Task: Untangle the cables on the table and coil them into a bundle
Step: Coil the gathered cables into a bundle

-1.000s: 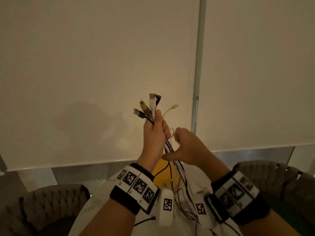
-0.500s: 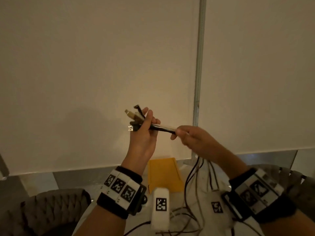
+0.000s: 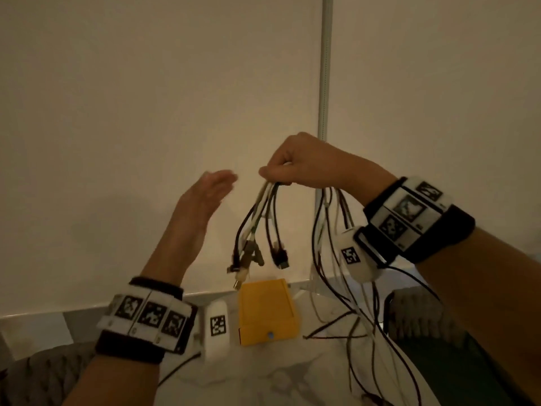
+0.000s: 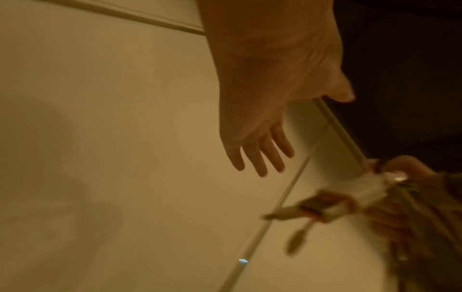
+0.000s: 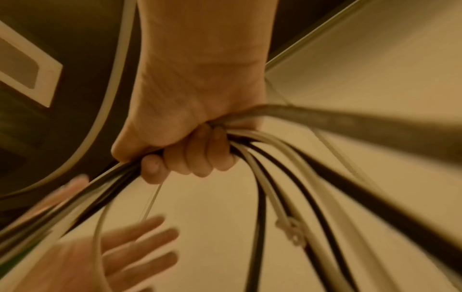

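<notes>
My right hand [image 3: 288, 168] [image 5: 185, 158] is raised in a fist, gripping a bundle of several black and white cables [image 3: 268, 209] [image 5: 270, 187]. Their plug ends [image 3: 251, 257] [image 4: 325, 205] dangle below and left of the fist. The long runs [image 3: 336, 259] fall on its right side down to the table [image 3: 263, 376], where they lie loose. My left hand [image 3: 209, 189] [image 4: 257, 156] is held up just left of the bundle with straight fingers, touching nothing. It shows blurred in the right wrist view too, as a left hand [image 5: 135, 254] beneath the cables.
A yellow box [image 3: 266, 310] lies on the white table under the dangling plugs. Woven chairs stand at the left [image 3: 38, 376] and right [image 3: 421, 317] of the table. Pale roller blinds [image 3: 146, 98] fill the background, with a vertical frame [image 3: 325, 68] between them.
My left hand has let go of the plug ends and opened. My right hand has taken the whole bundle and lifted it, so the plugs now hang downward.
</notes>
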